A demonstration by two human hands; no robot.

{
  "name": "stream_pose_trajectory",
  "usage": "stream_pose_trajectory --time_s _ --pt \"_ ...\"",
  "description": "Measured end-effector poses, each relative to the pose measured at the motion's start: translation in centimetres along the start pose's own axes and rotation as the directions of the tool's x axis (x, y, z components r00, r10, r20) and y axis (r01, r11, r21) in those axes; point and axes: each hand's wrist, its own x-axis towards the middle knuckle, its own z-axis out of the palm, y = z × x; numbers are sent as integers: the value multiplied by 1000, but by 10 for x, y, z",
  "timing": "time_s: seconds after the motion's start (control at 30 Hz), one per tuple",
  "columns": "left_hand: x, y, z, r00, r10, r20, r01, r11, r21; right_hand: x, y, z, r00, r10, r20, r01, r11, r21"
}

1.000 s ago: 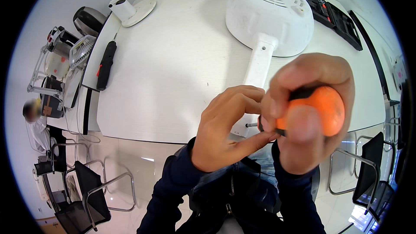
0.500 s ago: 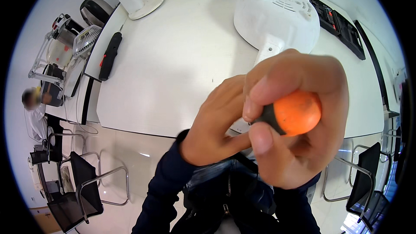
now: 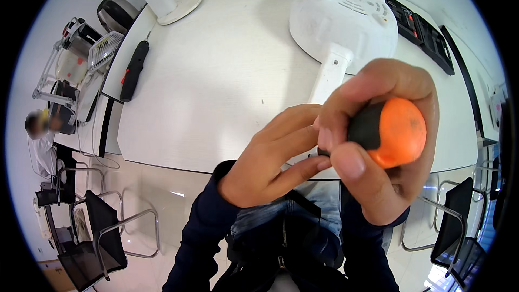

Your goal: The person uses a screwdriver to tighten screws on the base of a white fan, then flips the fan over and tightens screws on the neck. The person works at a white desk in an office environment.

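My right hand [image 3: 389,184] is closed round the bulbous orange-and-black handle of a screwdriver [image 3: 403,132], its thumb and fingertips pressed on the dark part. The screwdriver's shaft is mostly hidden. On the table lies an upside-down white electric pot [image 3: 338,24], its long white handle [image 3: 330,78] pointing toward me. My left hand [image 3: 270,157] closes round the near end of that handle, thumb below and fingers above. Both hands meet there, and the right one covers the left fingertips.
A black electric screwdriver [image 3: 135,70] lies at the white table's [image 3: 216,75] left side. An open black tool case [image 3: 416,27] sits at the far right. A white lamp base [image 3: 181,8] stands at the back left. Chairs [image 3: 100,227] flank me, and a person [image 3: 43,146] is far left.
My right hand and the screwdriver handle have shifted right and turned, showing more of the black part. My left hand stays at the pot's handle with its fingers slightly moved.
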Motion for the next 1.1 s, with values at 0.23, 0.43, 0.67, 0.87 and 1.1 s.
stream_pose_trajectory --time_s 0.23,0.43,0.67,0.87,1.1 --pt "-1 3 -4 972 -207 112 215 975 -64 -2 2 -2 998 8 56 0 990 -142" --pt "1 1 -9 966 -186 179 195 980 -36 -5 5 -8 998 39 43 -30 981 -190" --pt "0 -1 -13 976 -87 198 92 996 -15 -7 -1 -3 1000 17 9 -14 962 -274" --pt "-4 7 -7 956 -255 142 246 966 79 -10 -1 1 998 49 -39 -59 941 -332" --pt "0 -3 -11 980 -18 200 20 1000 -9 -10 -3 3 998 64 -10 -64 986 -152"
